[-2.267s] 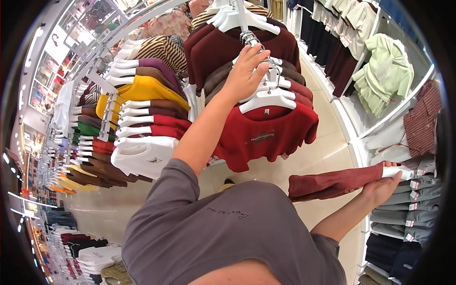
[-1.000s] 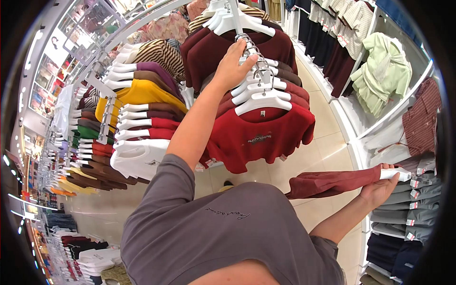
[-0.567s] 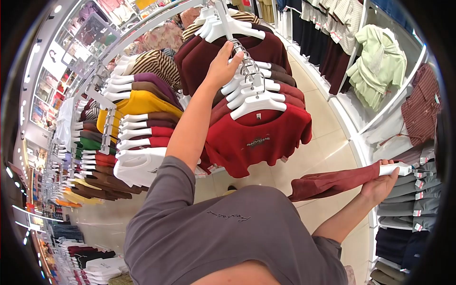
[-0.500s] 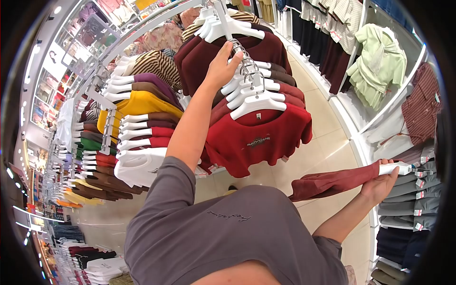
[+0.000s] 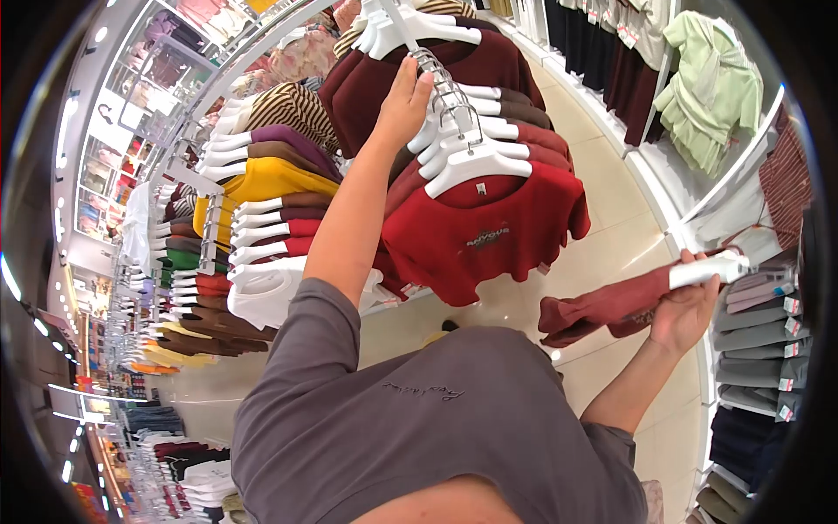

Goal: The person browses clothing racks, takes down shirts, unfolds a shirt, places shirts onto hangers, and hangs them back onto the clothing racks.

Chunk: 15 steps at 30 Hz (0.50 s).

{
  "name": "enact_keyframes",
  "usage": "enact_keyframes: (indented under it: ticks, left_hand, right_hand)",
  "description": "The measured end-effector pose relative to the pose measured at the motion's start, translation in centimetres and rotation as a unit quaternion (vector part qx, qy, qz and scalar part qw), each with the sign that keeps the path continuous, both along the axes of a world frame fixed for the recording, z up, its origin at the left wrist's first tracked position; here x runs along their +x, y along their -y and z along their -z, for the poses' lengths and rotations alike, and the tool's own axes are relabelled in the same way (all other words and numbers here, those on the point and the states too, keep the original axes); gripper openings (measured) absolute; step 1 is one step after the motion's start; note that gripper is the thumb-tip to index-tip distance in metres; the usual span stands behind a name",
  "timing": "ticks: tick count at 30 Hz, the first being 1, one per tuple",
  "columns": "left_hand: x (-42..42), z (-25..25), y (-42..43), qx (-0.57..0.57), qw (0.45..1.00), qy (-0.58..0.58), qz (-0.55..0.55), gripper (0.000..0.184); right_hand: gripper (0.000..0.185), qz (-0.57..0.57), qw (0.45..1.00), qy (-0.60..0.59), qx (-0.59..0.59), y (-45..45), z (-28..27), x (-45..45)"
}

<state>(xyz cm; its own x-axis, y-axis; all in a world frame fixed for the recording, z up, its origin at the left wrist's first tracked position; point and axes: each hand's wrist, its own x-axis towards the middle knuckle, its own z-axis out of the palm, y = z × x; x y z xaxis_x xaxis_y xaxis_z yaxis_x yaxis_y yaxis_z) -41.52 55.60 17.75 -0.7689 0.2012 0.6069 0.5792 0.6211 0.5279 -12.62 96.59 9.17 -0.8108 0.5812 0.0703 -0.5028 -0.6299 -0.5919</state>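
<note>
My left hand (image 5: 404, 106) reaches up to the display rail, its fingers stretched out against the bunched metal hanger hooks (image 5: 452, 98). Below it, a bright red shirt (image 5: 489, 229) with a small chest print hangs at the front on a white hanger (image 5: 480, 168). More shirts in dusty red and brown hang behind it, and a dark maroon shirt (image 5: 371, 96) is farther back. Out to the right, my right hand (image 5: 685, 310) grips a white hanger (image 5: 698, 272) carrying a dusty red shirt (image 5: 607, 301). That shirt is held sideways, away from the rail, its hanger hook pointing right.
At left, another rail holds a yellow shirt (image 5: 271, 185), a white shirt (image 5: 262, 297) and several others. Wall shelving on the right carries a pale green outfit (image 5: 711, 92) and folded grey trousers (image 5: 752, 342). Tiled floor (image 5: 602, 188) runs between rack and shelving.
My right hand has moved slightly left and up with the dusty red shirt, whose front now turns a little more into view. My left hand has slid slightly back along the hooks.
</note>
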Motion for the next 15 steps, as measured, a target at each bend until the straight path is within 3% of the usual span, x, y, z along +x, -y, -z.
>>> enact_keyframes:
  ticks: [1,2,4,10,15]
  left_hand:
    - [0.6,0.0,-0.2,-0.005,1.000,0.006,-0.008,0.066]
    - [0.8,0.4,0.1,-0.015,1.000,0.012,-0.007,0.066]
    - [1.3,1.5,0.9,0.045,0.993,0.105,0.021,0.065]
    - [9.8,7.2,2.2,-0.139,0.990,0.012,-0.007,0.052]
    - [14.8,9.6,3.0,-0.283,0.954,0.019,-0.095,0.067]
  right_hand:
    - [0.050,-0.001,1.000,0.009,-0.002,0.7,0.3,-0.2]
    - [0.052,-0.072,0.996,-0.058,0.017,0.3,1.5,-0.2]
    - [0.055,-0.085,0.995,-0.047,0.032,1.4,1.5,-0.4]
    - [0.062,-0.093,0.995,0.011,-0.016,3.2,1.9,-1.4]
    - [0.071,-0.214,0.971,-0.072,-0.082,5.2,3.4,-2.9]
